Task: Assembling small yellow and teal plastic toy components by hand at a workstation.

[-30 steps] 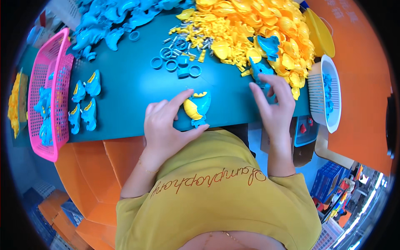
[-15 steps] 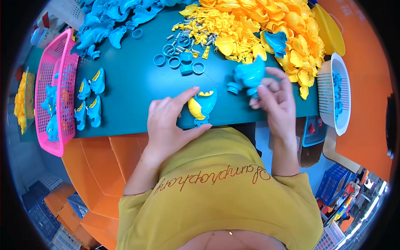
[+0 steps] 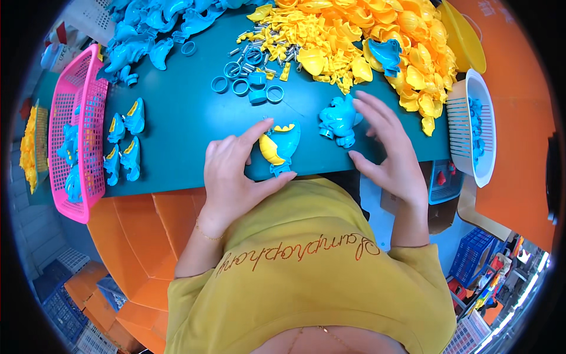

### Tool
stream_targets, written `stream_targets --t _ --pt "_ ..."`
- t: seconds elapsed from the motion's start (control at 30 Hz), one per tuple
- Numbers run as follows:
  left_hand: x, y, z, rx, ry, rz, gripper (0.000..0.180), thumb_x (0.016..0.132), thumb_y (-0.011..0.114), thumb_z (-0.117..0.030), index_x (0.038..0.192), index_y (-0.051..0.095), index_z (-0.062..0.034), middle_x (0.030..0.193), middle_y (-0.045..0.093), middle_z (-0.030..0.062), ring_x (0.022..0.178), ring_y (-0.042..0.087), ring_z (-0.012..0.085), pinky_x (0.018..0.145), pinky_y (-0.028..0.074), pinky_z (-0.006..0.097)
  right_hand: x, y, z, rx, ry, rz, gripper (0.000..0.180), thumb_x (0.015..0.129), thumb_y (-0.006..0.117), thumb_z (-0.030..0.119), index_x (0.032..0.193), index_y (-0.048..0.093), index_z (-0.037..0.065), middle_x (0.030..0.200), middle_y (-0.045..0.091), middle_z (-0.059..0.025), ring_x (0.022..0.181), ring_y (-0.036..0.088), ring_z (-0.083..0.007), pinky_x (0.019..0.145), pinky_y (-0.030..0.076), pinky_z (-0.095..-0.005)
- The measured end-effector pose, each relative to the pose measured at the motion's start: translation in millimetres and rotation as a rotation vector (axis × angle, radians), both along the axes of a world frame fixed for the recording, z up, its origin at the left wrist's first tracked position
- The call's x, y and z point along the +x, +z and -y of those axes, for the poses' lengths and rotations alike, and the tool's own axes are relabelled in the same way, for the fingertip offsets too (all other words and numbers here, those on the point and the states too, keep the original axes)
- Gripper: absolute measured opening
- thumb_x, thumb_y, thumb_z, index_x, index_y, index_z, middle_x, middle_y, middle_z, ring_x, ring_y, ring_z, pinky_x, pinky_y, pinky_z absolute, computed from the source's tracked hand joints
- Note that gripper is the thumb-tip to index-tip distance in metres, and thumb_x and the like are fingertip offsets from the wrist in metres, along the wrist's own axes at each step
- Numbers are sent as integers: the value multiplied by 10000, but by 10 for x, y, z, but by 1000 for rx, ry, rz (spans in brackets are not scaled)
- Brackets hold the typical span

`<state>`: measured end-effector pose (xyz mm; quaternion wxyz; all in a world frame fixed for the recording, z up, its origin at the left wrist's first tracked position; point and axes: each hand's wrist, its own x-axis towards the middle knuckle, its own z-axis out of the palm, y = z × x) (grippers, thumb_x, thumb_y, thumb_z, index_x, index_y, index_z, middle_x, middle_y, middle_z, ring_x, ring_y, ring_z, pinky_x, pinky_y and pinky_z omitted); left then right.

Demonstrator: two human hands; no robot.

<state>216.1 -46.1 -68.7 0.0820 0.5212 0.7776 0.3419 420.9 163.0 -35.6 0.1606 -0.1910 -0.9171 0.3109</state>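
Observation:
My left hand point(image 3: 233, 168) frames a blue shell half point(image 3: 289, 140) between thumb and index finger. It holds the shell at its two ends, near the table's front edge. Inside that shell sit a curved yellow piece point(image 3: 270, 151) and a small toothed yellow strip point(image 3: 285, 128). My right hand point(image 3: 394, 156) is open, fingers spread and holding nothing. Just left of its fingertips a blue moulded toy body point(image 3: 340, 120) with small feet rests on the table. Several blue rings point(image 3: 240, 87) lie beyond my left hand, beside scattered metal springs point(image 3: 234, 52).
Heaps of blue parts point(image 3: 171, 23) and yellow shells point(image 3: 407, 35) cover the table's far side. A pink basket point(image 3: 94, 130) stands left, beside several blue-yellow pieces point(image 3: 131, 159). On the right is a white basket point(image 3: 486, 130) of blue parts, with a yellow scoop-like tray point(image 3: 466, 44) behind it.
My right hand has let go of the blue toy body, which now stands on the table a little lower. Its fingers have spread apart. The left hand keeps its hold on the shell.

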Motion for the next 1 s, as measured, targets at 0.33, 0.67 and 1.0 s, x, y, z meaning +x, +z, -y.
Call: stream_targets --t 0.33,0.67,1.0 --pt "-16 21 -11 4 -8 27 874 645 974 -345 1430 622 -192 1060 697 -23 844 604 181 841 426 338 -234 -17 -280 -180 53 -21 698 715 829 20 1384 648 103 1365 627 -81 997 624 -181 800 506 -292" --pt "-42 -23 -7 23 -2 110 937 597 963 -264 1458 601 -194 925 659 -30 751 579 177 784 399 340 -462 -202 313 -449 261 -175 686 713 911 45 1358 684 101 1377 626 -105 901 629 -129 697 513 -254" --pt "-45 -100 -4 79 12 68 955 544 922 -184 1448 617 -154 1036 726 -41 735 547 136 793 419 316 -515 -170 336 -179 331 -79 721 759 902 121 1433 645 116 1423 639 -117 1128 682 -259 782 558 -324"
